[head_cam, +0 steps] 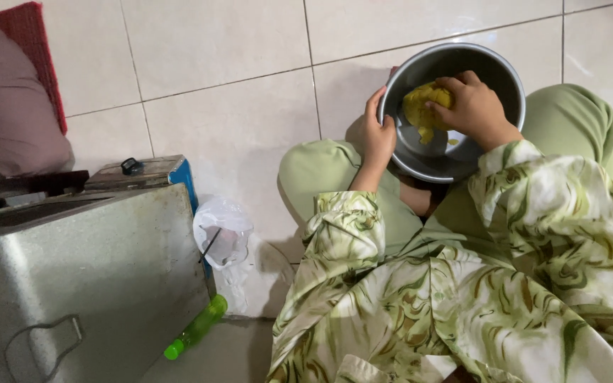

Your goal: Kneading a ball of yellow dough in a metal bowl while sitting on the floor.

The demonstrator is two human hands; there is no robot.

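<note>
A round metal bowl [494, 71] rests tilted between my crossed legs on the tiled floor. Inside it lies a lump of yellow dough [420, 106]. My right hand [473, 106] reaches into the bowl from the right and presses on the dough with curled fingers. My left hand [377, 131] grips the bowl's left rim, thumb over the edge. Both arms wear green and white patterned sleeves.
A large metal box with a wire handle [72, 284] stands at the lower left, a blue-edged item [157, 174] behind it. A clear plastic bag [223, 230] and a green bottle [196, 328] lie beside it. A pink cushion [5, 106] sits top left.
</note>
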